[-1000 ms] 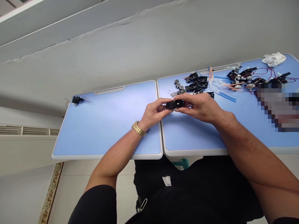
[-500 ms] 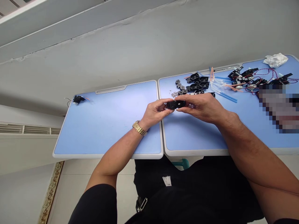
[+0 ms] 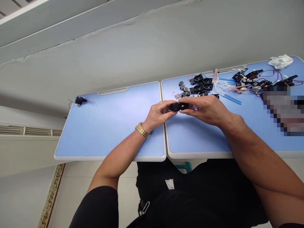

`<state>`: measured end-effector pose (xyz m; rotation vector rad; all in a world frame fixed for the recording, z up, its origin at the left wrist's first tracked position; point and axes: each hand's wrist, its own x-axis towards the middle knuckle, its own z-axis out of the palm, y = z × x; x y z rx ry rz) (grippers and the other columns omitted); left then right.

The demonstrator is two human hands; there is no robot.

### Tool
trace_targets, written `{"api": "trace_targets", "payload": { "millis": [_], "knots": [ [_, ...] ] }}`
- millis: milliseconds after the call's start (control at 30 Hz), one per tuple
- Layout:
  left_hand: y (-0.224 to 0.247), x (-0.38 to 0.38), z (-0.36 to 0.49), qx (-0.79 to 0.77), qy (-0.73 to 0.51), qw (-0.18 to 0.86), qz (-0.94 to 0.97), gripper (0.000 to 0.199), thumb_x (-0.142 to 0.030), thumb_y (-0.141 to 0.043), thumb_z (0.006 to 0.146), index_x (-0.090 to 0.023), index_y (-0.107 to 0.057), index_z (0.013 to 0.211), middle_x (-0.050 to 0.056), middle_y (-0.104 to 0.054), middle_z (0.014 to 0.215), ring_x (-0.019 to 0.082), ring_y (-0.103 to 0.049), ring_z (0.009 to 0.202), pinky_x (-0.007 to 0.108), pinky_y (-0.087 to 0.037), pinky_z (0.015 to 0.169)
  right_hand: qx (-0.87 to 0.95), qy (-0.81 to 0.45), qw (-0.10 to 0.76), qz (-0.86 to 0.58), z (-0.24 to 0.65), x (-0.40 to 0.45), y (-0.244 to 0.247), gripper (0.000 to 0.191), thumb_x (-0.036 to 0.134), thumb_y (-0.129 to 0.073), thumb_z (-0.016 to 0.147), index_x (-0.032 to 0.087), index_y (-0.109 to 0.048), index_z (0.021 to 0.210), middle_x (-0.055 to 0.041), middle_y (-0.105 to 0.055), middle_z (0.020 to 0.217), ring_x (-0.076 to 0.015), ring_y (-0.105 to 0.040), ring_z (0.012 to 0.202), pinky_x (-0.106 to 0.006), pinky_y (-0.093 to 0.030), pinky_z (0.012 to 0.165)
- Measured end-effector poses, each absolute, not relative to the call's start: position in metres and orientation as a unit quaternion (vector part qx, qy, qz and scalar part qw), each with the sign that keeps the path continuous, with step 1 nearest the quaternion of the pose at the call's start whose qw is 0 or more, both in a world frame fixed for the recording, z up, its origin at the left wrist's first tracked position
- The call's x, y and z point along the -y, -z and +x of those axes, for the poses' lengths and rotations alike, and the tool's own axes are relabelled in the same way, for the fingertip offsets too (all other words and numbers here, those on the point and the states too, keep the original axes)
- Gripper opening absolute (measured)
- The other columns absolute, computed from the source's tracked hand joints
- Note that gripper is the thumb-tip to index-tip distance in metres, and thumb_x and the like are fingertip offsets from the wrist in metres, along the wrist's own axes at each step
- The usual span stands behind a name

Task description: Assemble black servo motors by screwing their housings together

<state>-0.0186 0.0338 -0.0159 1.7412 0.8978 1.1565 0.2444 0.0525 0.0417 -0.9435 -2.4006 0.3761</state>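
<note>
Between my two hands, above the seam of the two tables, is a black plastic part. My left hand pinches its left end between thumb and fingers. The right end is gripped by my right hand, thumb below and index finger above. A small clear or shiny piece shows by my right fingers; its kind I cannot make out. Just beyond my hands lie small silver screws, several round metal-rimmed parts and several black plastic housings.
Blue and orange strips lie right of the housings. Further right are black parts with red wires, crumpled white tissue and a blurred-out object. A black part with wires sits at the left table's far corner.
Both hands keep hold of the black plastic part in nearly the same place. The whole view has shifted very slightly; the things on the tables have not moved.
</note>
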Motion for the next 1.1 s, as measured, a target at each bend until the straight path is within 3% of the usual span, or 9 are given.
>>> {"api": "trace_targets", "payload": {
  "millis": [233, 400, 533, 667, 767, 1100],
  "knots": [
    [0.019, -0.032, -0.018, -0.368, -0.453, 0.474, 0.659, 0.045, -0.029, -0.089, 0.092, -0.02, -0.082, 0.135, 0.011, -0.084, 0.13, 0.018, -0.081, 0.103, 0.035, -0.068, 0.097, 0.898, -0.077, 0.275, -0.335, 0.242, -0.051, -0.034, 0.031, 0.027, -0.071, 0.104, 0.029, -0.081, 0.133, -0.0022, -0.088, 0.1, -0.0223, -0.081, 0.083, -0.031, -0.051, 0.066],
    [0.015, -0.032, -0.021, -0.345, -0.435, 0.528, 0.643, 0.055, -0.041, -0.093, 0.092, -0.021, -0.079, 0.141, 0.015, -0.083, 0.137, 0.023, -0.082, 0.114, 0.041, -0.069, 0.103, 0.9, -0.071, 0.266, -0.337, 0.242, -0.05, -0.034, 0.033, 0.029, -0.072, 0.104, 0.032, -0.08, 0.137, -0.0019, -0.088, 0.102, -0.0218, -0.08, 0.082, -0.032, -0.051, 0.065],
    [0.007, -0.033, -0.024, -0.353, -0.434, 0.517, 0.648, 0.046, -0.052, -0.085, 0.1, -0.024, -0.084, 0.135, 0.013, -0.084, 0.138, 0.026, -0.081, 0.123, 0.045, -0.066, 0.111, 0.9, -0.084, 0.269, -0.332, 0.239, -0.047, -0.036, 0.039, 0.028, -0.072, 0.105, 0.033, -0.078, 0.143, -0.0015, -0.089, 0.107, -0.0205, -0.081, 0.085, -0.031, -0.052, 0.068],
    [0.003, -0.033, -0.023, -0.365, -0.429, 0.512, 0.649, 0.045, -0.054, -0.085, 0.1, -0.022, -0.085, 0.131, 0.014, -0.083, 0.139, 0.026, -0.08, 0.128, 0.045, -0.063, 0.116, 0.898, -0.108, 0.282, -0.319, 0.235, -0.044, -0.035, 0.047, 0.025, -0.074, 0.103, 0.035, -0.075, 0.149, 0.0008, -0.088, 0.102, -0.0183, -0.078, 0.079, -0.029, -0.05, 0.067],
    [0.0, -0.034, -0.022, -0.347, -0.429, 0.53, 0.644, 0.046, -0.054, -0.085, 0.101, -0.022, -0.084, 0.134, 0.014, -0.082, 0.141, 0.027, -0.078, 0.133, 0.047, -0.061, 0.121, 0.894, -0.126, 0.291, -0.315, 0.235, -0.045, -0.033, 0.043, 0.027, -0.074, 0.102, 0.031, -0.076, 0.145, 0.0006, -0.087, 0.097, -0.0171, -0.077, 0.076, -0.028, -0.049, 0.067],
    [-0.005, -0.033, -0.022, -0.329, -0.429, 0.56, 0.628, 0.044, -0.055, -0.082, 0.102, -0.021, -0.085, 0.13, 0.014, -0.083, 0.137, 0.027, -0.079, 0.129, 0.045, -0.063, 0.119, 0.877, -0.166, 0.304, -0.332, 0.234, -0.047, -0.032, 0.036, 0.031, -0.072, 0.103, 0.031, -0.077, 0.138, 0.0006, -0.085, 0.093, -0.0187, -0.077, 0.076, -0.031, -0.049, 0.065]
  ]
}}
